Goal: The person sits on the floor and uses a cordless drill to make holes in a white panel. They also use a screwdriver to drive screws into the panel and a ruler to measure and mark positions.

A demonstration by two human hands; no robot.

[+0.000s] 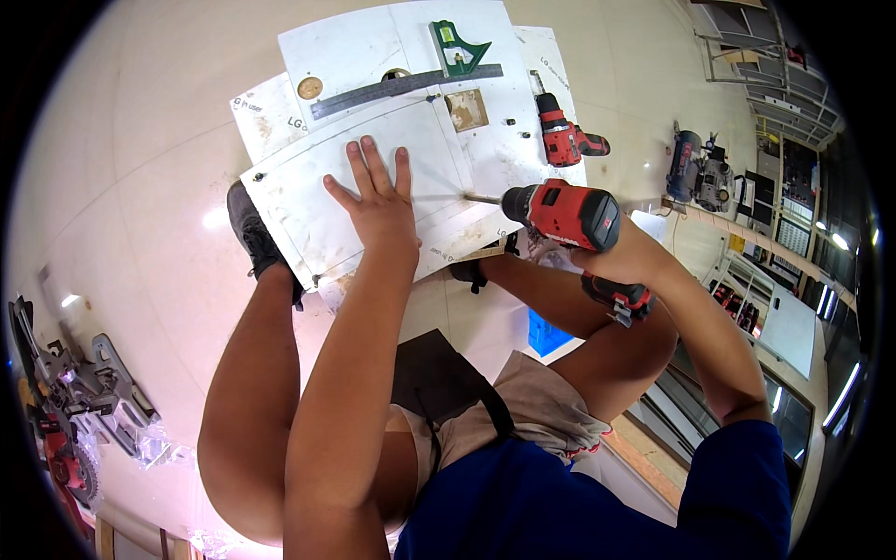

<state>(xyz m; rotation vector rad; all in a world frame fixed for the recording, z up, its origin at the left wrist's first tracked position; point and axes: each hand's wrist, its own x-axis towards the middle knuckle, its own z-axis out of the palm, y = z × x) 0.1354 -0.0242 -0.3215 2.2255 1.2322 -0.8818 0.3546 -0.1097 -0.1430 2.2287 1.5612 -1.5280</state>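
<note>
My left hand (381, 205) lies flat on a white board (308, 201), its fingers spread. That board rests on top of other white boards stacked below it. In my right hand (607, 261) is a red and black cordless drill (571, 213), with my fingers wrapped round its grip. Its long bit points left, and the tip meets the board near its right edge. Small dark screws or fasteners (259, 176) stand at the board's corners. Beyond it lie a green combination square head (457, 49) and its grey steel rule (401, 91).
A second red cordless drill (562, 135) lies on the boards at the right. An air compressor (700, 166) stands on the floor farther right. On the left floor is a saw (70, 467) beside other metal equipment. A blue crate (546, 333) sits under my right leg.
</note>
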